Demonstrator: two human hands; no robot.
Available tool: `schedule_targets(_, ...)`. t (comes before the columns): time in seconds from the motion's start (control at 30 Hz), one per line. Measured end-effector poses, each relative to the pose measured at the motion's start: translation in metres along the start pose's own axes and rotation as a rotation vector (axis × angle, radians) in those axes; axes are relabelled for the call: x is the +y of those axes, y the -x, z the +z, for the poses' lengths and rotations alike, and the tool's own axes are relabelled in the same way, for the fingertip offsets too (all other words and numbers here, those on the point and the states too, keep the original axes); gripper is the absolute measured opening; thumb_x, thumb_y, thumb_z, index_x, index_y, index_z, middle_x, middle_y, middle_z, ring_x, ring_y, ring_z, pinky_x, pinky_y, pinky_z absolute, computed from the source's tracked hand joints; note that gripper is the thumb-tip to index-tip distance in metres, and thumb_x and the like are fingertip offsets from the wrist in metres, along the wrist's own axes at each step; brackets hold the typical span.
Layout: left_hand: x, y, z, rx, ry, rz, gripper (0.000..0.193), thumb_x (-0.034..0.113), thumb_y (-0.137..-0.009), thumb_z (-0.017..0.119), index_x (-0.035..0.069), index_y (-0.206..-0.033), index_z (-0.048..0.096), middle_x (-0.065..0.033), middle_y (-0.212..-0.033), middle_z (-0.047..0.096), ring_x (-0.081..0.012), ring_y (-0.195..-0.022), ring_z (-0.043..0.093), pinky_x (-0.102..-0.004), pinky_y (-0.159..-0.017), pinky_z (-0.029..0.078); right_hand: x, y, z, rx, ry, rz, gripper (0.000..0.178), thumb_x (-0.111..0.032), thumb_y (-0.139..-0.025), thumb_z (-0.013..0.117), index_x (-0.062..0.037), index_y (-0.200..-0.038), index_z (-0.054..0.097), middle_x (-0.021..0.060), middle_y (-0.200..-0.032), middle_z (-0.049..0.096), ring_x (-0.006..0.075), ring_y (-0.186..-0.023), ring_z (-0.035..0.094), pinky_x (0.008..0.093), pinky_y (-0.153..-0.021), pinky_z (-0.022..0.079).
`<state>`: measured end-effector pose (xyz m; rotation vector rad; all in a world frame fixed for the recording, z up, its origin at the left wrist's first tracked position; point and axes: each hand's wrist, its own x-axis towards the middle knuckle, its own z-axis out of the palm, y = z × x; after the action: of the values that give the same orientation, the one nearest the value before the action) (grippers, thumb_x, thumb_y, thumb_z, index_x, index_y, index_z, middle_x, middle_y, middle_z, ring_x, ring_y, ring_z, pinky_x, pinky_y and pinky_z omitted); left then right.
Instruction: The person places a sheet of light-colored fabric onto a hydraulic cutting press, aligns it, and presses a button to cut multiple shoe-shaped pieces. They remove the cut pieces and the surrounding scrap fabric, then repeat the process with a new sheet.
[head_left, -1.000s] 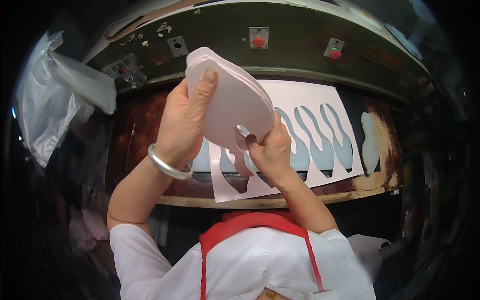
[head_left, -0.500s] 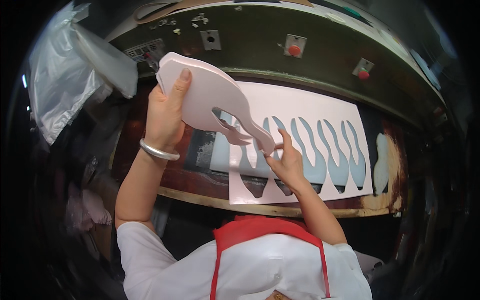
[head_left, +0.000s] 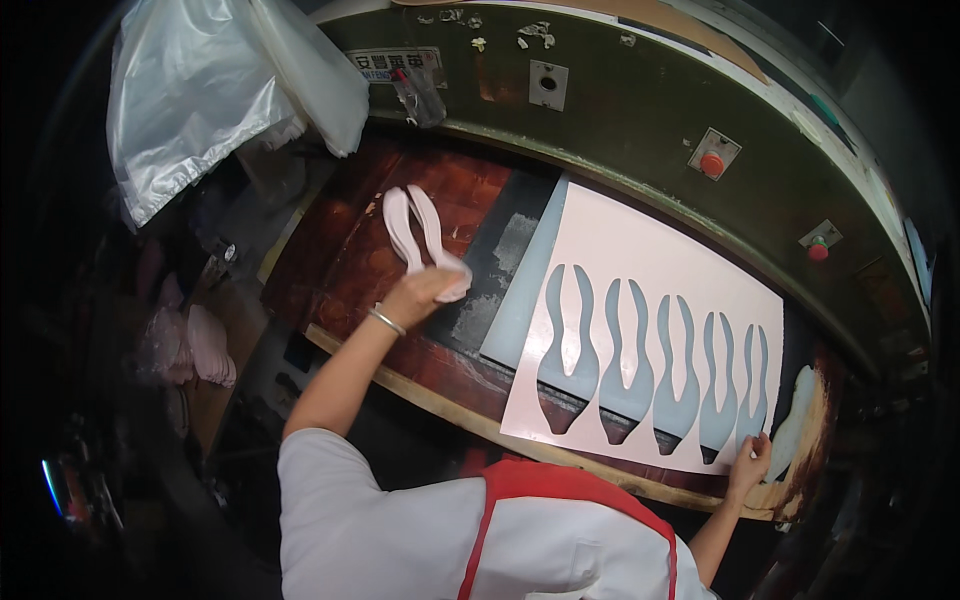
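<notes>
"Over the left of the bench (head_left: 345,250), what is held?"

"Forked pink pieces (head_left: 433,235); the left hand (head_left: 425,290) grips their joined end. Bench contact: cannot tell."

"And the right hand (head_left: 750,462)?"

"At the pink sheet (head_left: 660,240), lower right corner; grip unclear. Advisable: keep pieces squared, draw sheet evenly, spare its narrow strips."

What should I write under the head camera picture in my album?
Left hand holds forked pink cutouts, right hand at a corner of the holey sheet.
</notes>
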<state>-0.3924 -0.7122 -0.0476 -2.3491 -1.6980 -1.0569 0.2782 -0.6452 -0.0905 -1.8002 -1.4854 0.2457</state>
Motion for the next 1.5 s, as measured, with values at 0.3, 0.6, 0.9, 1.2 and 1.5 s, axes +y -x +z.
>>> schedule_targets(0.3,0.083,0.057,0.022,-0.298,-0.5,-0.353,0.061,0.008,-0.072,0.065,0.011,-0.131,0.048,-0.0193,-0.132,0.045,-0.037,-0.128,0.037,-0.0563,-0.106,0.026,0.098,-0.025,-0.039,-0.114,0.132,0.301,0.046,-0.023,-0.087,0.065,0.0079,-0.119,0.054,0.0171,-0.093,0.064,0.0239,-0.08,0.06,0.0341,-0.074,0.048)
schedule_targets(0.6,0.211,0.03,0.106,0.053,0.126,-0.882,0.05,0.026,-0.087,0.063,0.006,-0.13,0.047,-0.0195,-0.103,0.06,-0.0408,-0.092,0.059,-0.0431,-0.084,0.048,0.08,-0.046,-0.057,-0.411,0.083,0.273,0.049,-0.038,-0.094,0.055,0.009,-0.082,0.062,0.0087,-0.071,0.062,0.0172,-0.068,0.055,0.035,-0.063,0.045)
schedule_targets(0.9,0.219,0.058,0.038,-0.322,0.652,-0.911,0.033,0.023,-0.088,0.059,-0.001,-0.11,0.056,-0.0181,-0.1,0.064,-0.0281,-0.092,0.063,-0.0391,-0.079,0.049,0.033,-0.009,-0.179,-0.761,0.084,-0.152,0.035,-0.022,-0.096,0.049,0.0071,-0.115,0.056,0.0163,-0.109,0.061,0.0252,-0.092,0.056,0.0371,-0.081,0.046)
schedule_targets(1.2,0.176,0.002,0.071,0.062,0.543,-1.166,0.043,0.032,-0.092,0.057,-0.004,-0.116,0.056,-0.0116,-0.08,0.064,-0.0165,-0.064,0.063,-0.029,-0.06,0.051,0.032,-0.041,-0.146,0.032,0.606,-0.842,0.044,-0.026,-0.083,0.068,0.0042,-0.115,0.059,0.0216,-0.111,0.061,0.035,-0.104,0.057,0.0428,-0.091,0.046)
schedule_targets(1.5,0.131,-0.049,0.125,-0.287,-0.082,-0.992,0.055,0.037,-0.083,0.06,0.009,-0.127,0.045,-0.0242,-0.104,0.064,-0.0415,-0.096,0.062,-0.0453,-0.088,0.048,0.061,-0.07,-0.121,-0.209,0.812,-0.372,0.051,-0.022,-0.084,0.064,0.0042,-0.125,0.051,0.0234,-0.12,0.057,0.0355,-0.108,0.056,0.0419,-0.093,0.046)
